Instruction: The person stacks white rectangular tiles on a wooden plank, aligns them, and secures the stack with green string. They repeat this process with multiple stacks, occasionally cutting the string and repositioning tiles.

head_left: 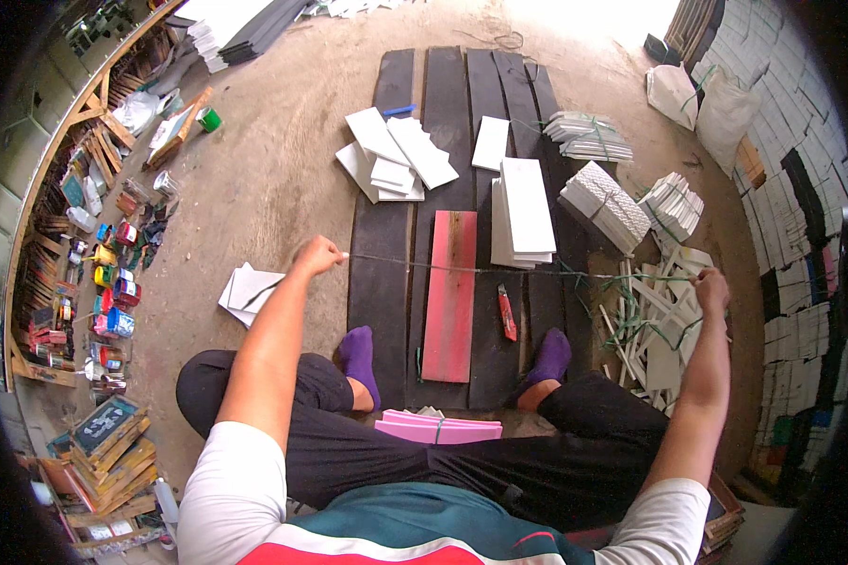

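Observation:
A thin, dark green string (476,271) stretches almost level between my two hands. My left hand (321,254) pinches one end, out past the left edge of the dark planks. Off to the right, my right hand (711,287) has its fingers closed round the other end, above a heap of white offcuts. Under the string lies a long pinkish-red board (448,320). Beside that board rests a red utility knife (507,313). A tall stack of white rectangular boards (528,207) stands just beyond the string.
Loose white boards (396,155) lie on the dark planks (386,311). String-tied white bundles (605,205) sit to the right, near the offcuts (655,325). Pink boards (438,428) lie between my legs. Paint cans (113,292) line the left; white stacks (782,198) form the right wall.

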`<state>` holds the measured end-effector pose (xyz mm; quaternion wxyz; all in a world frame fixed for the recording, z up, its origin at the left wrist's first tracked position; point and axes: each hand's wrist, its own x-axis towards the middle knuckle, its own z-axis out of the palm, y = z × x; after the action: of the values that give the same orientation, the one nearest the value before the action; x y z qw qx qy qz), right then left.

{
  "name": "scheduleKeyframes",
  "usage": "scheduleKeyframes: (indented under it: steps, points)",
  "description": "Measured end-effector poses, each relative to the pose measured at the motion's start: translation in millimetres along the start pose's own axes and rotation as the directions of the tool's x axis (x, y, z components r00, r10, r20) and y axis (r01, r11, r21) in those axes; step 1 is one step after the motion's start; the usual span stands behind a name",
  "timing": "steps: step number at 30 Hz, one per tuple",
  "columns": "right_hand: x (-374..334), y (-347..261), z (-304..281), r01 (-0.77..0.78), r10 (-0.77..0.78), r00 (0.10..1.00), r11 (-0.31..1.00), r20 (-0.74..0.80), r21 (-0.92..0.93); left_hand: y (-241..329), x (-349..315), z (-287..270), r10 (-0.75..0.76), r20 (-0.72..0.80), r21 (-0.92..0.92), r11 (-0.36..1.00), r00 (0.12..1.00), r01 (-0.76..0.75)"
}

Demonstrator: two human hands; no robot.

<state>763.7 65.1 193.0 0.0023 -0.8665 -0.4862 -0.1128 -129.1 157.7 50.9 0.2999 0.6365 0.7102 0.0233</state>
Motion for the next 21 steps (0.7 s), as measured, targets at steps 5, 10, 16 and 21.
scheduleKeyframes:
  steps: [5, 10, 16, 21]
  points:
    - [-44.5, -32.5, 92.9, -0.037, 0.042, 0.973, 0.999, 0.228, -0.026, 12.5, -25.3, 40.4, -0.132, -0.002, 0.159, 0.979, 0.991, 0.131]
    - [-76.0, -63.3, 150.4, 0.119, -0.123, 0.909, 0.992, 0.399, 0.037, -7.4, -19.3, 42.9, -0.282, -0.143, 0.35, 0.882, 0.949, 0.315]
    - [-92.6, -103.7, 168.0, 0.231, -0.219, 0.884, 0.973, 0.414, 0.022, -29.1, -9.2, 3.3, -0.281, -0.238, 0.467, 0.806, 0.93, 0.363]
    - [-100.6, -113.3, 182.0, 0.202, -0.197, 0.922, 0.979, 0.332, 0.02, -33.2, -8.2, 0.9, -0.315, -0.24, 0.489, 0.778, 0.918, 0.395]
